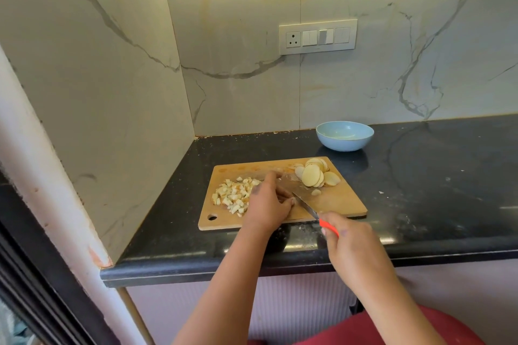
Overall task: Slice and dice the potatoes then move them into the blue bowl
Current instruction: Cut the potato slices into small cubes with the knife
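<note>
The right hand [349, 235] wraps the knife [304, 200] handle; its blade runs forward-left from that grip. The left hand [267, 204], curled, seems to hold potato just left of the blade. Slices [315, 175] wait beyond the blade, dice [232, 194] further left.

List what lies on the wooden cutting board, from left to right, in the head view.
Pile of pale diced potato cubes → left hand → steel knife blade → stack of round pale potato slices.
</note>
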Motion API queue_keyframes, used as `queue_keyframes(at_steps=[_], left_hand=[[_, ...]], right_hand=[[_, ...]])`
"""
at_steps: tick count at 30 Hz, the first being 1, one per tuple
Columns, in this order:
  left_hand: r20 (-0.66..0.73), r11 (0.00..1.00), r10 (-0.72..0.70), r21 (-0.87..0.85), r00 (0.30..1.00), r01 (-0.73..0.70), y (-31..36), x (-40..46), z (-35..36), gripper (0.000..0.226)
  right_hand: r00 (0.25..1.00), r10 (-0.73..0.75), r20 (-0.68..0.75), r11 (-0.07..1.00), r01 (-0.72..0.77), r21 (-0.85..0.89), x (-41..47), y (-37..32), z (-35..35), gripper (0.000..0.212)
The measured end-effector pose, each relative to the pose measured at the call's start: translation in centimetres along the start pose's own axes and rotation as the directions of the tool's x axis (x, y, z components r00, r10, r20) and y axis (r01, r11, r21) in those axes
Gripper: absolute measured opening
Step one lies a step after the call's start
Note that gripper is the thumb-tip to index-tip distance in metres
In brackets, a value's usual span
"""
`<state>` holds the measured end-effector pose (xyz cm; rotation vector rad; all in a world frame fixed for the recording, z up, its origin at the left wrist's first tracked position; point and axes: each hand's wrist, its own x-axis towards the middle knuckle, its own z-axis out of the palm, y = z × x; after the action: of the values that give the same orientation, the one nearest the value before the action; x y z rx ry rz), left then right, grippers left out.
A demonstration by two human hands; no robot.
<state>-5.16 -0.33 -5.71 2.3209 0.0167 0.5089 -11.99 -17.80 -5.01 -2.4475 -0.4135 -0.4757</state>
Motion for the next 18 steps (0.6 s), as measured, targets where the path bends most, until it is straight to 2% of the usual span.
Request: queue_keyframes(at_steps=[4, 8, 10, 14, 18], left_hand=[[-0.026, 0.999, 0.006, 0.054, 1.000, -0.004, -0.1, -0.1, 0.3, 0.050], [-0.077, 0.986, 0.027, 0.165, 0.997, -0.014, -0.3, -0.1, 0.3, 0.046], [-0.091, 0.984, 0.035, 0.178, 0.995, -0.019, -0.4, -0.2, 0.3, 0.043], [-0.157, 0.978, 0.062, 0.209, 0.986, -0.028, -0.6, -0.6, 0.3, 0.041], [-0.168, 0.979, 0.051, 0.203, 0.984, -0.016, -0.8, -0.7, 0.2, 0.041]], right_hand=[[0.990, 0.074, 0.124, 0.992, -0.060, -0.113, 0.9, -1.0, 0.1, 0.021], [0.941, 0.172, 0.293, 0.964, -0.101, -0.245, 2.5, -4.0, -2.5, 0.019], [0.921, 0.201, 0.334, 0.945, -0.093, -0.314, 3.0, -4.3, -4.2, 0.019], [0.941, 0.172, 0.291, 0.935, -0.063, -0.348, 2.4, -3.0, -5.8, 0.018], [0.999, 0.022, 0.024, 0.994, -0.020, -0.103, 1.5, -1.7, -4.2, 0.013]])
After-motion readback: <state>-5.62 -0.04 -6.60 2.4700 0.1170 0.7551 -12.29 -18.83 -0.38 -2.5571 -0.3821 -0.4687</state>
